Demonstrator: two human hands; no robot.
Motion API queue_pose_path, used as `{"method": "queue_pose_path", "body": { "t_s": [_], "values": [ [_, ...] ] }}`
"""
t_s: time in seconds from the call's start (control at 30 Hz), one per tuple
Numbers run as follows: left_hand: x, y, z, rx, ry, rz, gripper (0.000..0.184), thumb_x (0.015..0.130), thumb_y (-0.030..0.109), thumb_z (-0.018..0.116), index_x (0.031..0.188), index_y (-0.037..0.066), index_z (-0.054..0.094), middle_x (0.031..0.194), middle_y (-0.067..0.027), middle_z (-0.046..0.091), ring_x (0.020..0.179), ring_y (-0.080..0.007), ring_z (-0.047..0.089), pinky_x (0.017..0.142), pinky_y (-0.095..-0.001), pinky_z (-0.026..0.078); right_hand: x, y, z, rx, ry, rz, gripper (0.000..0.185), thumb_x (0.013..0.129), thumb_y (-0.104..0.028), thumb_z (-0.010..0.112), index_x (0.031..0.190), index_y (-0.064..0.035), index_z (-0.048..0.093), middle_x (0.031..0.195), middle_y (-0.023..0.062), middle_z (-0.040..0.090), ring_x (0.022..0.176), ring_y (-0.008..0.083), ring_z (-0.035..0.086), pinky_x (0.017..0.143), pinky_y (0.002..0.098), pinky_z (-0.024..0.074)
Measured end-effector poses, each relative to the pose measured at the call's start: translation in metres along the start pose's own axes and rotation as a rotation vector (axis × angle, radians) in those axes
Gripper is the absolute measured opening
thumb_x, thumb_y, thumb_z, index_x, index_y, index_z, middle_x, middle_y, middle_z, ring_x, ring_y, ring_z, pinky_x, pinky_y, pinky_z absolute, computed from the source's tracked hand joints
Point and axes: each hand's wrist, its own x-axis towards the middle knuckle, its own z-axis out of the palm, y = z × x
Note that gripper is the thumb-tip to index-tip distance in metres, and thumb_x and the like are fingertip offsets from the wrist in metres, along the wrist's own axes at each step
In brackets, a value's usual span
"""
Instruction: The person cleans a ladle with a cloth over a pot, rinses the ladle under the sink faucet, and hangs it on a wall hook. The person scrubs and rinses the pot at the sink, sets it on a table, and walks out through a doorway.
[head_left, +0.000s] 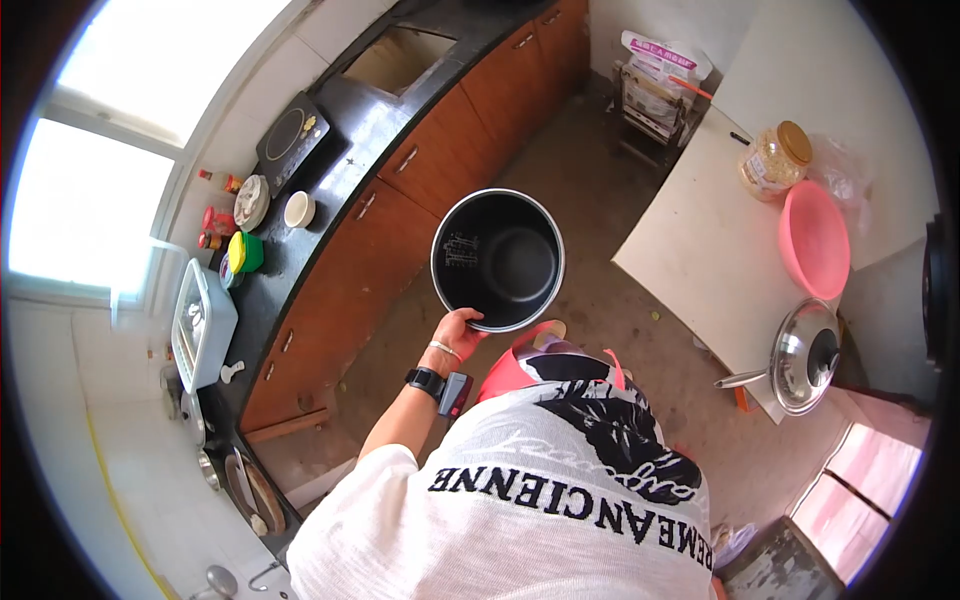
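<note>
My left hand [462, 333] grips the near rim of a rice cooker inner pot [510, 262]. The pot has a dark inside, a silvery rim and white level marks on its wall. It is held out over the floor, its mouth facing up toward me, and I see nothing inside it. On the left wrist are a pale bracelet, a black band and a grey device [455, 394]. A pink-red item [503, 372] shows in front of my body, partly hidden by my shirt; I cannot tell what it is. My right hand does not show.
Left, a dark counter [290, 255] holds an induction cooker [293, 137], a white cup [299, 210], jars and a dish rack [204, 325]. On the right, a white table [690, 240] carries a pink basin [814, 240], a plastic jar [775, 163] and a lidded pan [803, 358].
</note>
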Motion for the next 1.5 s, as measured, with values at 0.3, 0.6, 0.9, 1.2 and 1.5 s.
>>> {"method": "queue_pose_path", "body": {
  "t_s": [0.3, 0.6, 0.9, 1.2, 1.5],
  "values": [
    [0.071, 0.068, -0.01, 0.177, -0.077, -0.063, 0.007, 0.08, -0.005, 0.054, 0.086, -0.003, 0.057, 0.084, -0.0141, 0.063, 0.074, -0.027, 0.065, 0.06, -0.0343, 0.057, -0.084, 0.062, 0.054, 0.253, 0.121, -0.092, 0.046, 0.089, -0.027, 0.057, 0.127, -0.0027, 0.048, 0.113, 0.0202, 0.061, 0.091, 0.0302, 0.064, 0.075, 0.0383, 0.0531],
    [0.109, 0.047, 0.026, 0.348, -0.275, -0.212, 0.007, 0.082, -0.005, 0.053, 0.086, -0.003, 0.058, 0.086, -0.0127, 0.064, 0.075, -0.0255, 0.065, 0.059, -0.0304, 0.056, -0.113, 0.182, 0.022, 0.177, 0.185, -0.206, 0.038, 0.091, -0.022, 0.053, 0.12, 0.002, 0.051, 0.1, 0.0211, 0.064, 0.076, 0.0312, 0.067, 0.058, 0.0366, 0.0566],
    [0.077, -0.003, 0.087, 0.405, -0.265, -0.219, 0.011, 0.079, -0.008, 0.054, 0.086, -0.001, 0.059, 0.089, -0.0109, 0.064, 0.081, -0.0259, 0.065, 0.069, -0.0332, 0.058, -0.111, 0.184, 0.017, 0.575, 0.311, 0.131, 0.039, 0.092, -0.022, 0.052, 0.123, 0.0009, 0.049, 0.104, 0.0213, 0.062, 0.078, 0.0324, 0.067, 0.06, 0.0372, 0.0562],
    [0.057, -0.045, 0.134, 0.454, -0.25, -0.216, 0.009, 0.081, -0.008, 0.055, 0.082, -0.001, 0.059, 0.085, -0.0098, 0.064, 0.077, -0.0228, 0.063, 0.064, -0.0296, 0.055, -0.108, 0.163, -0.03, 0.515, 0.291, 0.07, 0.041, 0.093, -0.023, 0.051, 0.127, -0.0012, 0.047, 0.11, 0.0207, 0.061, 0.088, 0.033, 0.066, 0.071, 0.0393, 0.0556],
    [0.028, -0.083, 0.187, 0.533, -0.244, -0.173, 0.009, 0.079, -0.008, 0.057, 0.077, 0.001, 0.059, 0.081, -0.0074, 0.062, 0.075, -0.0207, 0.062, 0.064, -0.0285, 0.053, -0.093, 0.182, -0.078, 0.583, 0.314, 0.102, 0.038, 0.092, -0.023, 0.051, 0.124, -0.0029, 0.051, 0.108, 0.0185, 0.063, 0.087, 0.0314, 0.067, 0.065, 0.0366, 0.0559]
  ]
}}
